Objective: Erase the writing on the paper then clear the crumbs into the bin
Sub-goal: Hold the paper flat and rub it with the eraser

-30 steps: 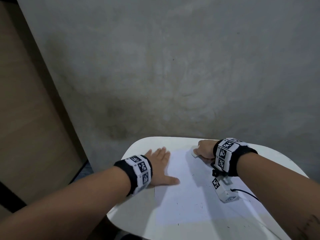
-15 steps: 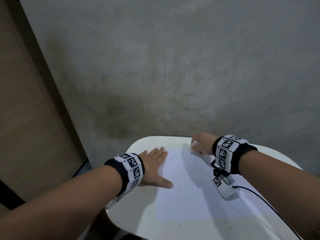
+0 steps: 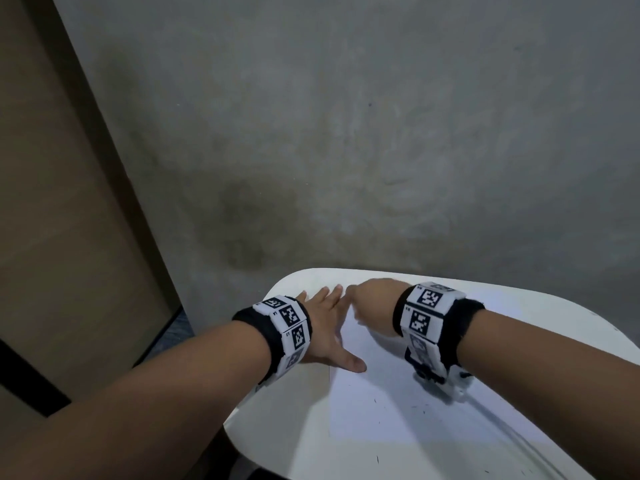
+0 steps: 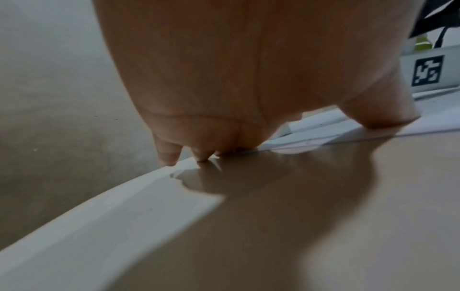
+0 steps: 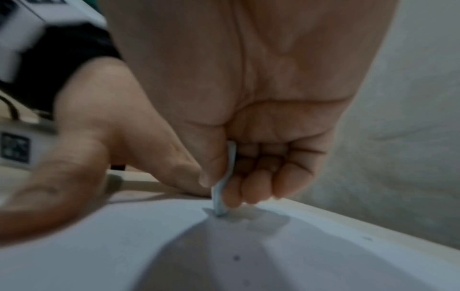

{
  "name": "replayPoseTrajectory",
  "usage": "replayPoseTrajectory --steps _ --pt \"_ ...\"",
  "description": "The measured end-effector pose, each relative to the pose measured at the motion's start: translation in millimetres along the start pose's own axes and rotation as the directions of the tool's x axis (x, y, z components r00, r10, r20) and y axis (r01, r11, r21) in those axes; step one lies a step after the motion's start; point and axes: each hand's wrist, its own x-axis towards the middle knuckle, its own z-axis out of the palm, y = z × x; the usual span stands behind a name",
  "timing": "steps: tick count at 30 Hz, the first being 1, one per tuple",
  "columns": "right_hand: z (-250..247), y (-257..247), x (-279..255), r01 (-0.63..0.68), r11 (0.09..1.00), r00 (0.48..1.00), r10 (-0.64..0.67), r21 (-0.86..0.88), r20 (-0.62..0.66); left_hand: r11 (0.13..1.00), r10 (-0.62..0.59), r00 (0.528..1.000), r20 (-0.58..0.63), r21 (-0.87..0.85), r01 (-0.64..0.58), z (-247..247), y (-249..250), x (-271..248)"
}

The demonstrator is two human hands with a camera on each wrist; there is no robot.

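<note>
right hand, pinching the eraser, has rubbed across toward the flat left hand pinning the paper; erasing continues.

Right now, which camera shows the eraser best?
The right wrist view: the eraser is pinched in the right hand, its tip on the paper. In the head view the right hand hides it. The left wrist view doesn't clearly show it.

Head view high, facing down and forward over table toward wall; wrist views low and close under each palm, facing far edge, sharing paper and each other's wristband.
</note>
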Motion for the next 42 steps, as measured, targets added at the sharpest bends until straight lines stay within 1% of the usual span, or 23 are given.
replayPoseTrajectory --steps 2,4,6,8,10,12,14,15,17,19,22,24,25,27,28,30,32,33,34,36,39,41,42 --pt "-4.0 3.6 2.9 0.004 1.000 1.000 -0.004 -0.020 0.001 1.000 0.003 1.000 -0.007 -0.003 -0.003 0.7 -1.4 0.8" --pt "-8.0 18.3 8.0 -0.053 0.999 0.998 0.053 -0.007 -0.017 1.000 0.001 1.000 -0.002 0.001 -0.001 2.4 -2.9 1.0" --pt "-9.1 16.8 10.9 -0.077 0.996 0.997 0.075 -0.048 -0.031 1.000 -0.003 1.000 0.002 0.000 0.003 3.4 -2.6 2.6" --pt "-7.8 1.2 13.7 -0.009 0.995 0.999 0.013 -0.098 0.037 1.000 0.001 1.000 -0.006 -0.006 -0.001 3.4 -0.7 3.8" --pt "-7.9 -5.0 15.0 0.029 0.995 0.996 -0.020 -0.096 0.085 1.000 0.007 1.000 -0.016 -0.006 -0.007 2.9 -1.5 4.8" --pt "-8.9 11.1 19.0 -0.013 0.998 0.998 0.018 -0.069 0.062 1.000 0.000 1.000 0.005 0.000 0.000 2.8 -2.3 4.3" --pt "-7.2 15.7 21.7 -0.068 0.994 0.998 0.068 -0.087 -0.007 1.000 -0.009 1.000 0.008 0.012 0.009 3.0 -2.4 4.9" --pt "-5.8 10.7 23.0 -0.061 0.994 0.998 0.061 -0.093 0.001 1.000 -0.010 1.000 0.004 0.013 0.010 3.3 -1.8 5.4" --pt "-6.1 -2.2 21.6 -0.018 0.995 0.996 0.027 -0.102 0.087 1.000 -0.009 1.000 -0.007 0.015 0.009 3.0 -0.2 5.7" --pt "-9.0 -0.4 23.1 -0.024 0.995 0.994 0.034 -0.099 0.102 1.000 -0.008 1.000 0.004 0.023 0.008 1.5 -0.3 4.3" --pt "-6.8 14.4 31.1 -0.095 0.988 0.995 0.098 -0.123 0.016 1.000 -0.014 1.000 0.009 0.025 0.014 0.9 -0.1 3.4" --pt "-0.4 1.3 32.0 -0.064 0.987 0.995 0.074 -0.145 0.071 1.000 -0.015 1.000 0.000 0.018 0.015 3.1 -0.3 5.4" --pt "1.8 -3.0 30.2 -0.043 0.993 0.996 0.051 -0.109 0.068 1.000 -0.016 1.000 0.002 0.019 0.016 3.4 -0.1 5.9" --pt "1.6 3.0 26.5 -0.033 0.999 0.999 0.033 -0.016 -0.010 0.999 -0.014 1.000 0.013 0.029 0.013 2.2 -0.8 5.7" --pt "2.0 12.1 26.6 -0.057 0.998 0.997 0.057 0.003 -0.050 0.999 -0.015 1.000 0.020 0.036 0.014 1.4 -0.7 5.1" --pt "0.2 21.8 29.5 -0.114 0.992 0.990 0.109 -0.052 -0.089 0.999 -0.017 1.000 0.023 0.044 0.016 0.3 -0.2 4.1" --pt "-2.0 4.5 28.4 -0.090 0.993 0.996 0.089 -0.075 -0.018 0.999 -0.014 1.000 0.016 0.032 0.013 2.0 -0.3 4.9" --pt "-1.8 -3.2 27.4 -0.055 0.998 0.998 0.056 -0.037 0.018 1.000 -0.014 1.000 0.013 0.027 0.013 2.9 -0.1 5.3" --pt "1.0 -4.3 28.8 -0.038 0.999 0.999 0.038 0.018 0.012 1.000 -0.013 1.000 0.012 0.026 0.012 3.0 -0.1 5.2" --pt "-2.2 5.4 31.1 -0.048 0.999 0.999 0.048 0.009 0.002 0.999 -0.009 1.000 0.021 0.033 0.009 1.4 -0.8 4.0" --pt "-4.6 18.7 40.5 -0.138 0.988 0.990 0.138 -0.061 -0.014 0.999 -0.010 1.000 0.029 0.037 0.009 -0.8 -0.5 2.4" --pt "-3.8 4.1 37.6 -0.071 0.991 0.996 0.076 -0.110 0.042 1.000 -0.005 1.000 0.022 0.022 0.005 1.0 -0.9 3.9" --pt "1.1 1.2 37.3 -0.023 0.996 0.999 0.026 -0.089 0.042 1.000 -0.004 1.000 0.019 0.019 0.004 1.8 -0.7 4.5"
